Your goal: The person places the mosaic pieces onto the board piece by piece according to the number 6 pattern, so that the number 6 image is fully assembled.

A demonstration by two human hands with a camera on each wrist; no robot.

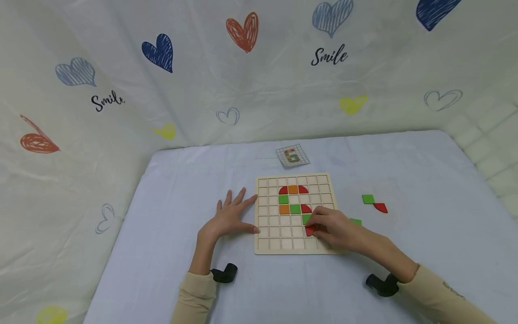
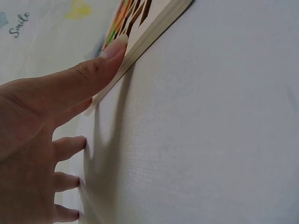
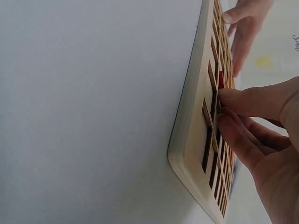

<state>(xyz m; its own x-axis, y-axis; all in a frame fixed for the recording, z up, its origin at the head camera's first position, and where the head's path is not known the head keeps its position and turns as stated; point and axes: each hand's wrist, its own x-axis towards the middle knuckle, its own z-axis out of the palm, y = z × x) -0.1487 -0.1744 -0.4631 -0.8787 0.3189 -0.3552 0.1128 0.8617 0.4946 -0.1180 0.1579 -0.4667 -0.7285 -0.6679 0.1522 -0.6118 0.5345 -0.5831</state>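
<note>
The step in hand looks to be setting one more coloured piece into the pale wooden grid board (image 1: 275, 245), which lies flat on the white-covered tabletop (image 1: 162, 216). The right hand (image 1: 333, 227) pinches a red piece (image 1: 309, 231) between thumb and fingers, down at a cell just on the near side of the right-hand green square (image 1: 306, 219); whether the piece already sits flat in that cell cannot be told, since the fingers cover part of it. The left hand (image 1: 228, 220) is spread, its fingers straight, with the thumb and forefinger touching the board's left edge, seemingly to steady it. Farther up the grid, red, orange and green pieces fill a row of three, a single cell below its left end, and another row of three. Beyond the far edge lies a small card (image 1: 293, 155) printed with a gridded figure in the same colours. To the right of the board, a loose green square (image 1: 368, 199) and a loose red piece (image 1: 381, 207) touch at a corner, and another green piece (image 1: 356, 221) shows partly behind the right hand. The next move seems to call for lining the pinched piece up with the cell's ridges, pressing it level and letting go without nudging the green square beside it.
</note>
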